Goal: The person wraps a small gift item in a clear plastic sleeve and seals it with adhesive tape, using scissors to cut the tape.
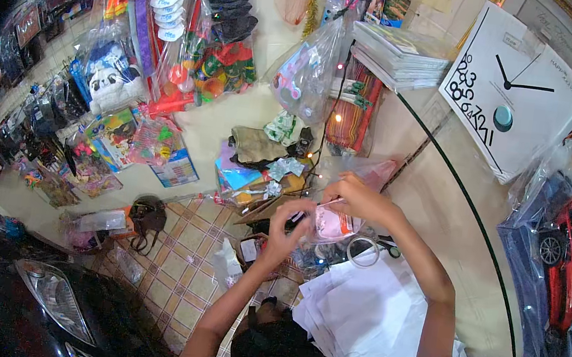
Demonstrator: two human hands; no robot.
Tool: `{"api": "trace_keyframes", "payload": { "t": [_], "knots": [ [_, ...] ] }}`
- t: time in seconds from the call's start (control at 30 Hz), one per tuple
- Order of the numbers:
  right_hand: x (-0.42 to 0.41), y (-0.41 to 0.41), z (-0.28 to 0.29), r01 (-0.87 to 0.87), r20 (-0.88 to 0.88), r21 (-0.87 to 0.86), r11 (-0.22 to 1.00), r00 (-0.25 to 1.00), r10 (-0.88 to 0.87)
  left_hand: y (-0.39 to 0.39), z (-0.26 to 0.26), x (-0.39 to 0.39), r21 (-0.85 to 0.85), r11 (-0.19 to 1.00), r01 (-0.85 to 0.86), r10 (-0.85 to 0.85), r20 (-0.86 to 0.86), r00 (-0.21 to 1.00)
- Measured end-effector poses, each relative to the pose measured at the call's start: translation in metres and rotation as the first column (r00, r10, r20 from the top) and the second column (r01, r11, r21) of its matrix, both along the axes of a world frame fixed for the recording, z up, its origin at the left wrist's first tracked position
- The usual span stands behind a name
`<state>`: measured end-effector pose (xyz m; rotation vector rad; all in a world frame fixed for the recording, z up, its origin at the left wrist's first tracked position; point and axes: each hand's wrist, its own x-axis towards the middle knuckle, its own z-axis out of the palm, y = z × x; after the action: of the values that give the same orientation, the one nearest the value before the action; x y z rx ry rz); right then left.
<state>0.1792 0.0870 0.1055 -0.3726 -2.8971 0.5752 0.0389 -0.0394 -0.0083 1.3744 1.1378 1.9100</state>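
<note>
My right hand (356, 195) pinches the end of a thin pinkish strip (332, 201). Beside it, my left hand (285, 227) is raised with curled fingers near the strip's other end; whether it grips anything is unclear. Just below the hands lies a pink item in clear plastic (335, 224) with an orange patch. A roll of tape (363, 251) rests nearer my body, partly over white paper sheets (365, 316). Next to the roll, scissors (391, 249) show only in part. Behind my right hand is a clear plastic bag (375, 174) with a pinkish end.
A square white clock (529, 117) leans at the far right, above a bagged red toy car (567, 261). Stacked books (405, 59) stand at the back. Bagged goods (117, 72) hang at left. A string-light cable (329, 109) runs down behind the hands. Tiled floor (175, 250) shows at lower left.
</note>
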Motion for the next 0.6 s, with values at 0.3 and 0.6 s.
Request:
{"api": "trace_keyframes", "payload": {
  "t": [0.3,0.6],
  "knots": [
    [-0.001,-0.016,0.008,0.121,-0.056,0.19,0.974,0.992,-0.112,0.02,0.018,-0.001,-0.143,0.989,-0.05,0.021,-0.191,0.981],
    [0.011,-0.018,0.003,0.072,-0.009,0.296,0.952,0.997,-0.073,0.025,0.019,0.003,-0.23,0.973,0.005,-0.032,-0.116,0.993]
  ]
}}
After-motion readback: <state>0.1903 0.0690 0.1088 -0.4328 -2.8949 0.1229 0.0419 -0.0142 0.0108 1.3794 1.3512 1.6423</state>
